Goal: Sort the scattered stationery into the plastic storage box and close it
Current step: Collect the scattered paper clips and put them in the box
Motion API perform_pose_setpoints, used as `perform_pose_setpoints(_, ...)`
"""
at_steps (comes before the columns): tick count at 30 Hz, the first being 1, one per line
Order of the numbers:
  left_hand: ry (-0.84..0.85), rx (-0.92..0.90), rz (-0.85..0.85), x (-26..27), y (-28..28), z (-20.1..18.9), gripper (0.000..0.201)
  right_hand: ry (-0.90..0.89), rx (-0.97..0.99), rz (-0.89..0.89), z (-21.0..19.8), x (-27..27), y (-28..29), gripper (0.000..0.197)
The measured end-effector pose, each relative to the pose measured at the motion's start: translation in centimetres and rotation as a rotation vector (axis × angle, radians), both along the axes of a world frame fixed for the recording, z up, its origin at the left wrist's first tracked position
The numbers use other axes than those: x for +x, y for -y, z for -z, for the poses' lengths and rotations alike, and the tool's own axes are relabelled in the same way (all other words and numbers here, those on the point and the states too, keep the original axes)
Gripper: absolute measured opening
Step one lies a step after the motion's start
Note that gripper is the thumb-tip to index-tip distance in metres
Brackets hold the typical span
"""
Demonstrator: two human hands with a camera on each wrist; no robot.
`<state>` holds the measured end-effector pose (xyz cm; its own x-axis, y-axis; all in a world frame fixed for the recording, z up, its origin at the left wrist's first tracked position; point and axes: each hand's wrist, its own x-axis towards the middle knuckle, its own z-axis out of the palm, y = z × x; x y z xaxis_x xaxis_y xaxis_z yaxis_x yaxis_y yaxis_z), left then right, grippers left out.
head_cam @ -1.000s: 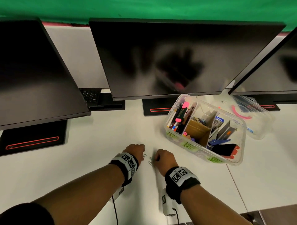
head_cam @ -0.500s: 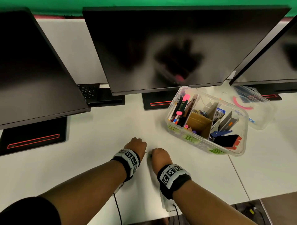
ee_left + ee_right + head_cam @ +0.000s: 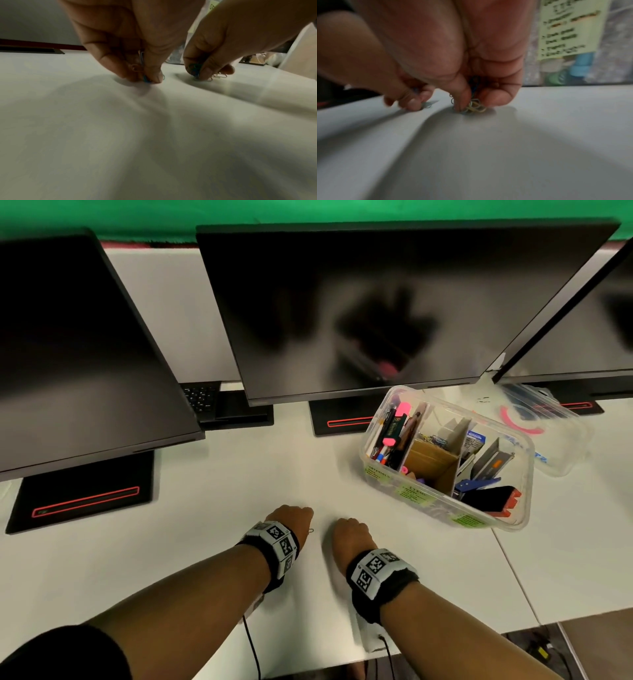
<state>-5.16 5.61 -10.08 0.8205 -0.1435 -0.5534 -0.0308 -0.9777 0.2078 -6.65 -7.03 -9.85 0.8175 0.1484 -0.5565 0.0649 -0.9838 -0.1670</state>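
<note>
Paper clips (image 3: 475,106) half-hidden under fingers (image 3: 460,94)

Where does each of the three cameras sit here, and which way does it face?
Head: on the person's head, looking forward and down at the storage box, monitors, both forearms.
Left wrist: low along the left hand, whose fingertips pinch paper clips at the table; the right hand shows beside it.
Right wrist: low along the right hand, pinching clips, facing the box's label.
Shared: both hands, table.
</note>
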Motion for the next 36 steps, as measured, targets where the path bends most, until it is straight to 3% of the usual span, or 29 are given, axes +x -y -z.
perform_pose_setpoints(2, -0.020, -0.077, -0.069, 0.5, 0.0, -1.6, 0.019, 0.020, 0.050, 0.042, -1.3, 0.7, 0.9, 0.031)
perform_pose_setpoints(4, 0.032, -0.249, -0.226, 1.7, 0.3, -3.7, 0.007, 0.073, 0.131, 0.104, -3.8, 1.7, 1.9, 0.029)
perform_pose_setpoints(6, 0.113, -0.444, -0.354, 3.3, 1.3, -6.3, 0.023, 0.180, 0.214, 0.156, -7.0, 3.2, 3.3, 0.026)
perform_pose_setpoints(10, 0.181, -0.624, -0.343, 6.7, 4.9, -11.3, 0.026, 0.333, 0.288, 0.274, -12.8, 7.0, 7.3, 0.027)
perform_pose_setpoints(14, 0.207, -0.730, -0.322, 9.2, 9.6, -12.8, 0.013, 0.276, 0.186, 0.351, -15.1, 11.0, 11.7, 0.028)
perform_pose_setpoints(20, 0.294, -0.645, -0.306, 13.6, 14.9, -11.9, 0.008, 0.155, 0.174, 0.384, -15.6, 14.5, 15.1, 0.026)
perform_pose_setpoints(23, 0.341, -0.453, -0.213, 15.6, 17.3, -12.2, 0.007, 0.072, 0.373, 0.467, -15.0, 16.1, 17.3, 0.013)
perform_pose_setpoints(25, 0.335, -0.346, -0.172, 16.4, 17.9, -12.2, 0.010, 0.051, 0.446, 0.503, -14.5, 16.7, 17.9, 0.026)
perform_pose_setpoints(28, 0.259, -0.282, -0.186, 17.3, 19.2, -12.4, 0.008, 0.047, 0.359, 0.459, -13.8, 17.9, 18.2, 0.025)
perform_pose_setpoints(30, 0.203, -0.277, -0.192, 17.4, 19.7, -12.5, 0.017, 0.064, 0.243, 0.426, -13.1, 18.5, 18.3, 0.027)
perform_pose_setpoints(31, 0.197, -0.269, -0.178, 17.6, 19.9, -12.5, 0.024, 0.052, 0.241, 0.446, -12.9, 18.6, 18.5, 0.030)
perform_pose_setpoints(33, 0.212, -0.225, -0.136, 17.6, 19.9, -12.8, 0.032, 0.030, 0.315, 0.415, -11.8, 19.4, 19.0, 0.016)
perform_pose_setpoints(36, 0.234, -0.210, -0.125, 17.9, 19.8, -13.2, 0.035, 0.070, 0.187, 0.301, -11.5, 19.9, 19.2, 0.029)
